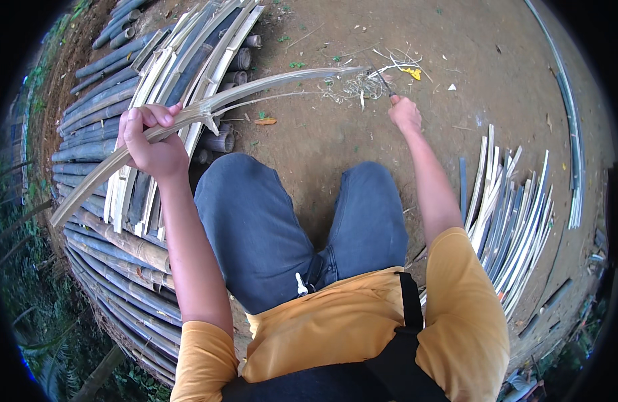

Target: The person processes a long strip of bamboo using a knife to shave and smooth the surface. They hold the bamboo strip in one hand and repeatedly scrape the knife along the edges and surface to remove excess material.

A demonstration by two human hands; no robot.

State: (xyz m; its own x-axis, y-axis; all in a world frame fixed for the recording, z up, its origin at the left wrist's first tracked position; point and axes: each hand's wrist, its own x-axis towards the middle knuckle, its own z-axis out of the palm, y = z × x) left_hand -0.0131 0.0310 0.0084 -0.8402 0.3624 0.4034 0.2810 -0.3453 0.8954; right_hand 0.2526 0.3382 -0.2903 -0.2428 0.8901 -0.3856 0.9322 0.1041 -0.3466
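Observation:
My left hand (153,142) is closed round a long split bamboo strip (268,82), pale on its visible face. The strip bows across in front of me, from the lower left to its far end near the knife. Just past my left hand it has a rough node, and a thin sliver runs off from there below it. In my right hand (406,114), closed in a fist, is the handle of a knife (384,83). Its dark narrow blade reaches the strip's far end; whether it touches, I cannot tell. My fingers hide most of the handle.
Split bamboo lengths (181,60) lie over a stack of bamboo poles (94,151) on the left. Thin shavings (362,87) and a yellow leaf (411,72) lie on the dirt ahead. More strips (516,214) are heaped at the right, with long thin lengths (575,134) beyond.

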